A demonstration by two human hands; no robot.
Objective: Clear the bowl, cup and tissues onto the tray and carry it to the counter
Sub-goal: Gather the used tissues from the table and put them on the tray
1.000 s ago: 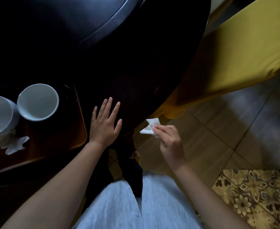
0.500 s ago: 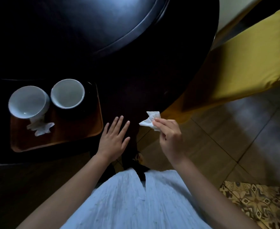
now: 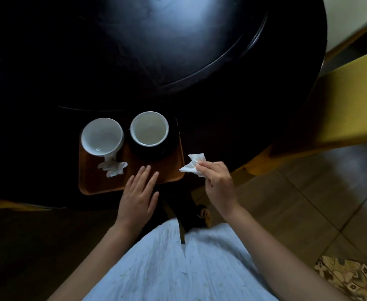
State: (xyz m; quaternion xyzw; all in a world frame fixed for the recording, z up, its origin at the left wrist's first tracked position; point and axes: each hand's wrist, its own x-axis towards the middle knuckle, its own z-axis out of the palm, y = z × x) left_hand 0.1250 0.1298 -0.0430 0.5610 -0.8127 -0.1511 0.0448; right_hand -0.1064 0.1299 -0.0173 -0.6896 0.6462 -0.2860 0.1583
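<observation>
White tissue is what we are carrying in our right hand, pinched between thumb and fingertips, and it is now hanging just beside the right edge of the wooden tray. Through the head view, the one view we have, the change is plain: a second ago the tray was sitting far off to our left, partly out of frame, and we are now standing almost squarely over it. Our left hand, which was spread on the dark counter to the right of the tray, is now reaching over the tray's near edge, fingers straight and a little apart, holding nothing; we cannot tell whether it is touching the wood. We are judging that the loose tissue is about to be dropped onto the tray, which would be the last piece of clearing before lifting.

Counting, we are seeing one tray, lying at the near edge of the counter. On it are standing two white vessels, the bowl at the tray's far left and the cup at its far right, the cup sitting on something dark and round. Tissues are two: one crumpled tissue on the tray, just in front of the bowl, and the one in our right hand, not yet on it. Both hands are in view.
</observation>
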